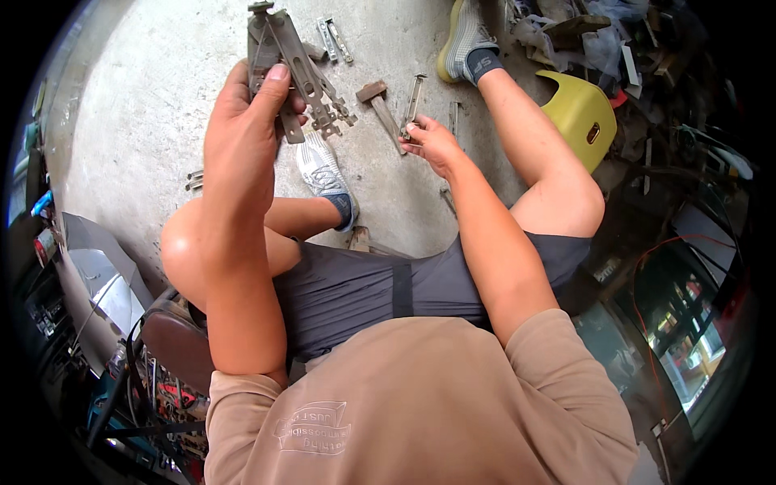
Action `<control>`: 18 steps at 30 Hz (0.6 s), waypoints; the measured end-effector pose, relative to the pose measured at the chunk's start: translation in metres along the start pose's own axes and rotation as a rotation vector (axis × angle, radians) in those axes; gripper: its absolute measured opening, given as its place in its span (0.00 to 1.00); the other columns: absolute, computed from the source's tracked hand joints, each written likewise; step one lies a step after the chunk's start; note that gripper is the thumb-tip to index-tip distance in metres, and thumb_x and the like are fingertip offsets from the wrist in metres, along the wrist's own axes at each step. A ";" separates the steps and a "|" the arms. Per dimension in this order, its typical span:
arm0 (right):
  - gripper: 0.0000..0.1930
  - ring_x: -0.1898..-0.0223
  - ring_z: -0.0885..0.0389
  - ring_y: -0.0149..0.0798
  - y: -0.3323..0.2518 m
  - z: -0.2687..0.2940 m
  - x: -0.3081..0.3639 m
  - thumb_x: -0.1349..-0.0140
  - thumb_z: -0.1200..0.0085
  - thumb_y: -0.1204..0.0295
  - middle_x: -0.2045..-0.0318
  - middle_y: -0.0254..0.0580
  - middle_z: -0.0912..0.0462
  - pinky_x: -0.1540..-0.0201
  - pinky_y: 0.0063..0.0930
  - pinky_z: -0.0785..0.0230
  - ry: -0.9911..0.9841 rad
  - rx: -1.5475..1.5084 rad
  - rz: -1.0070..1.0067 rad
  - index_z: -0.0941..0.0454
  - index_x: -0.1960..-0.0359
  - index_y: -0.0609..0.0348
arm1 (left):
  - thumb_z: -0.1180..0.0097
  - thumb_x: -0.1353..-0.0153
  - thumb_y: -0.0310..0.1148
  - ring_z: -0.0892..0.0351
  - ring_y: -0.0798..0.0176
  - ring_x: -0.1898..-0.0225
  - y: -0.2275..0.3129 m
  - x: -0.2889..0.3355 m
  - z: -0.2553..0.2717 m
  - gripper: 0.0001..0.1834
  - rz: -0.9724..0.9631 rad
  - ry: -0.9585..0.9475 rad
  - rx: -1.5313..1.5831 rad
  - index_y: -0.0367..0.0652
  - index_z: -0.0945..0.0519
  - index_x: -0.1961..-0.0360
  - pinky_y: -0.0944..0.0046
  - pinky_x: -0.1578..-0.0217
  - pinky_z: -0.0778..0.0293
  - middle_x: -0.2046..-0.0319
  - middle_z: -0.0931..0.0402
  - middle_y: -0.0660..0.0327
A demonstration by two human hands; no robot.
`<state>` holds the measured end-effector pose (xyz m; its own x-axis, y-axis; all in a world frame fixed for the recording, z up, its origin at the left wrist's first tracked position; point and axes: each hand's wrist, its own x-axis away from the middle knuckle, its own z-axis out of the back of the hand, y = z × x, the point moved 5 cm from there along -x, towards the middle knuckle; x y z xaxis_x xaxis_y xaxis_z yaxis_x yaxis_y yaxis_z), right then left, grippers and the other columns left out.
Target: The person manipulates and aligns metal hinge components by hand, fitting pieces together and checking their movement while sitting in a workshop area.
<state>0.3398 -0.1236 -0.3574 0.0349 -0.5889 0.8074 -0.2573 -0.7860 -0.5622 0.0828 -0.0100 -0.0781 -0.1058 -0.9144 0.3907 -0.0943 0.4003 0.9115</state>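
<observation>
Several metal parts [333, 39] lie on grey concrete floor [145, 113].

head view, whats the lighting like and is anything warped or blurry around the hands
Head view: soft, even daylight on the concrete floor, with no hard shadows. Fisheye bending grows toward the black rim, where the clutter goes dim. The left hand with its metal hinge assembly and the right hand with its thin metal strip look sharp, as does the hammer.

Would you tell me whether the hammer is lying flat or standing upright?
Lying flat: the hammer rests lengthwise on the concrete floor.
</observation>
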 end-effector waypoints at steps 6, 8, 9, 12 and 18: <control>0.16 0.50 0.15 0.35 -0.051 -0.024 0.043 0.19 0.47 0.65 0.51 0.38 0.20 0.46 0.32 0.18 -0.123 -0.071 0.157 0.25 0.39 0.62 | 0.44 0.20 0.38 0.24 0.73 0.70 -0.033 -0.009 0.004 0.13 0.087 0.019 -0.066 0.41 0.22 0.44 0.71 0.68 0.25 0.68 0.21 0.65; 0.16 0.51 0.15 0.34 -0.069 -0.031 0.061 0.19 0.47 0.65 0.51 0.37 0.20 0.46 0.32 0.18 -0.151 -0.075 0.202 0.25 0.38 0.62 | 0.44 0.20 0.37 0.24 0.72 0.70 -0.046 -0.010 0.001 0.13 0.164 0.024 -0.020 0.40 0.23 0.44 0.70 0.68 0.25 0.68 0.22 0.65; 0.17 0.51 0.15 0.34 -0.079 -0.035 0.070 0.19 0.47 0.65 0.51 0.36 0.20 0.46 0.31 0.18 -0.164 -0.064 0.223 0.25 0.37 0.61 | 0.44 0.20 0.37 0.24 0.72 0.68 -0.053 -0.011 0.001 0.13 0.188 -0.003 0.004 0.41 0.24 0.44 0.69 0.67 0.21 0.66 0.23 0.65; 0.18 0.53 0.16 0.31 -0.103 -0.053 0.102 0.18 0.48 0.65 0.52 0.32 0.20 0.47 0.30 0.19 -0.200 -0.031 0.281 0.24 0.34 0.60 | 0.44 0.20 0.36 0.23 0.72 0.67 -0.066 -0.008 -0.004 0.12 0.228 -0.061 -0.014 0.42 0.24 0.43 0.69 0.63 0.16 0.64 0.24 0.66; 0.15 0.64 0.19 0.24 -0.126 -0.075 0.140 0.19 0.47 0.65 0.60 0.29 0.16 0.56 0.23 0.22 -0.201 -0.007 0.474 0.20 0.40 0.61 | 0.43 0.20 0.37 0.26 0.71 0.70 -0.078 0.001 -0.025 0.15 0.313 -0.140 -0.048 0.41 0.25 0.40 0.68 0.69 0.23 0.65 0.22 0.64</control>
<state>0.3043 -0.0924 -0.1601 0.0979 -0.9054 0.4132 -0.2965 -0.4229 -0.8563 0.1144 -0.0440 -0.1457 -0.2576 -0.7294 0.6338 0.0105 0.6538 0.7566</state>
